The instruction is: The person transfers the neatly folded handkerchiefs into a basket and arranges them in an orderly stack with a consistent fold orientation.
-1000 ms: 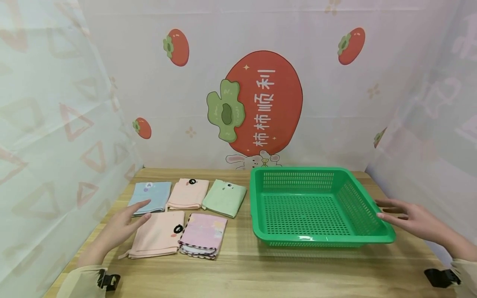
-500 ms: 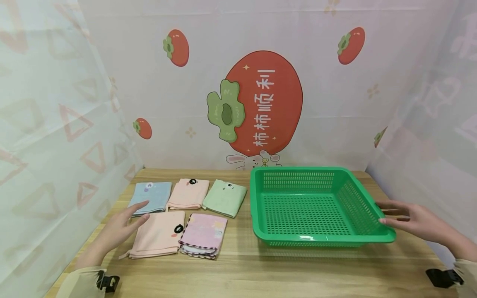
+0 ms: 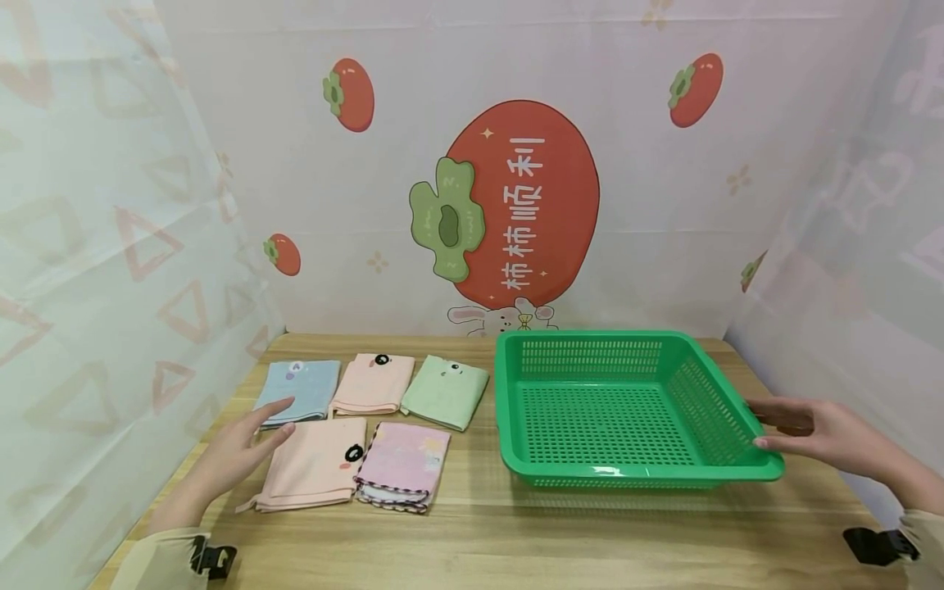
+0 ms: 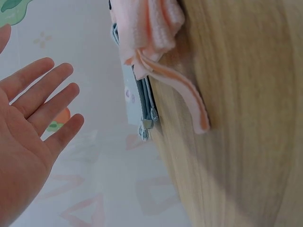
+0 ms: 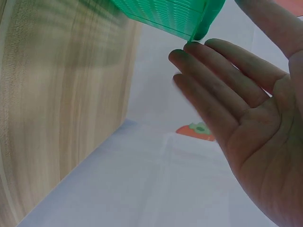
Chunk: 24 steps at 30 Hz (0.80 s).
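Note:
My left hand (image 3: 234,452) hovers with spread fingers over the left side of a folded peach towel (image 3: 313,467); the left wrist view shows its palm holding nothing. Behind that lie a folded blue towel (image 3: 306,385), a smaller peach towel (image 3: 376,383) and a green towel (image 3: 446,397). A pink towel (image 3: 404,463) with a checked edge lies beside the near peach one. At the right, my right hand (image 3: 829,438) is at the rim of a green plastic basket (image 3: 605,472), thumb and fingers extended. In the right wrist view its fingertips (image 5: 177,56) are close to the basket's edge.
All of it rests on a wooden table (image 3: 472,541). Printed cloth walls enclose the back and both sides, the back wall (image 3: 634,270) standing right behind the basket. A hanging loop (image 4: 189,97) of the peach towel trails on the tabletop.
My right hand has shifted slightly to the right along the basket's rim. The left hand drew back a touch, then stayed put. Towels and basket have not moved.

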### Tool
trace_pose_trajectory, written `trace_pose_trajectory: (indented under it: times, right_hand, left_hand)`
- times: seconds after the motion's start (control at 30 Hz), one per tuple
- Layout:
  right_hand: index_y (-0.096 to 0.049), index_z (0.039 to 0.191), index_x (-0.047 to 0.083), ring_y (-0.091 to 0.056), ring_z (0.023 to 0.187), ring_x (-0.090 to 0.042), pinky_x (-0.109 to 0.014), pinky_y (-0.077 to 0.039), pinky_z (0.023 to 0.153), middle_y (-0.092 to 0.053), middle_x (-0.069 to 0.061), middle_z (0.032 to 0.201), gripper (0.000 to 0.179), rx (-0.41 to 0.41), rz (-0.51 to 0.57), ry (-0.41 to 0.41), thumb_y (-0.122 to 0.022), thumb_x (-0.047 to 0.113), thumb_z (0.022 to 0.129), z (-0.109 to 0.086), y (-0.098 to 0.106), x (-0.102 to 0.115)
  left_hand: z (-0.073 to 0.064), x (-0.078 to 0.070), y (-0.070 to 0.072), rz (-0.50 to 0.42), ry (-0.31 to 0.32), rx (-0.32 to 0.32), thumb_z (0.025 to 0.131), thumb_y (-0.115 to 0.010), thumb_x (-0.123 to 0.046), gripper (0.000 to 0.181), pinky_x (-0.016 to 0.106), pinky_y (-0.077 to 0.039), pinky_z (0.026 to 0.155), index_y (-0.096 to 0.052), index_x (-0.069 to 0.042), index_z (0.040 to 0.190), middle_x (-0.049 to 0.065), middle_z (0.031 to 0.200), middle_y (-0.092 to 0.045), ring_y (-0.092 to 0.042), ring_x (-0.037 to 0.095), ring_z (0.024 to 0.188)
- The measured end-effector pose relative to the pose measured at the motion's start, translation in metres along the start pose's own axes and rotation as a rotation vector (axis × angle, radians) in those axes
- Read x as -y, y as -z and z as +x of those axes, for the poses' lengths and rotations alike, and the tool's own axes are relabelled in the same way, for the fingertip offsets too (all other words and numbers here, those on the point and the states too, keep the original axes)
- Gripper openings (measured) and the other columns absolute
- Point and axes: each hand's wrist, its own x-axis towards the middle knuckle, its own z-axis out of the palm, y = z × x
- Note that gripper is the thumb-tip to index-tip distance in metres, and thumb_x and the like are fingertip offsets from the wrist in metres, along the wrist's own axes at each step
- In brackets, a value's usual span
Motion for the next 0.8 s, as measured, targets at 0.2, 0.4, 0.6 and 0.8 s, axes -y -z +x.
trace_pose_trajectory:
  times: [0.2,0.4,0.6,0.8]
  right_hand:
    - [-0.052,0.127,-0.011,-0.056,0.09,0.015,-0.02,-0.054,0.067,-0.059,-0.033,0.118,0.055,0.032,0.058,-0.015,-0.072,0.017,0.084,0.0017,-0.0002,0.0013]
    - [-0.051,0.127,-0.013,-0.059,0.087,0.014,-0.021,-0.055,0.065,-0.056,-0.036,0.118,0.053,0.064,0.071,-0.034,-0.071,0.013,0.084,0.0036,0.0017,0.0015]
    - [-0.052,0.124,-0.015,-0.059,0.085,0.014,-0.021,-0.055,0.064,-0.056,-0.038,0.117,0.056,0.074,0.07,-0.028,-0.073,0.016,0.083,0.0066,0.0028,0.0006]
    - [-0.053,0.122,-0.017,-0.061,0.085,0.012,-0.021,-0.055,0.065,-0.059,-0.035,0.114,0.059,0.084,0.069,-0.013,-0.075,0.019,0.08,0.0085,0.0031,0.0]
  left_hand:
    - [-0.001,0.0005,-0.0007,0.003,-0.003,-0.006,0.097,-0.052,-0.035,0.053,0.065,-0.037,0.091,-0.043,-0.008,0.141,0.021,0.139,-0.048,-0.042,0.047,0.126]
    - [-0.0019,-0.0008,-0.0004,0.008,0.002,-0.005,0.097,-0.052,-0.036,0.052,0.066,-0.038,0.09,-0.044,-0.008,0.141,0.022,0.138,-0.049,-0.043,0.047,0.124]
    - [-0.0027,-0.0014,-0.0004,0.015,0.005,-0.003,0.097,-0.051,-0.036,0.052,0.066,-0.039,0.089,-0.044,-0.009,0.141,0.022,0.137,-0.05,-0.045,0.048,0.123]
    - [-0.0025,-0.0007,-0.0008,0.02,0.011,0.004,0.098,-0.051,-0.035,0.052,0.066,-0.039,0.089,-0.043,-0.009,0.142,0.021,0.137,-0.05,-0.044,0.048,0.123]
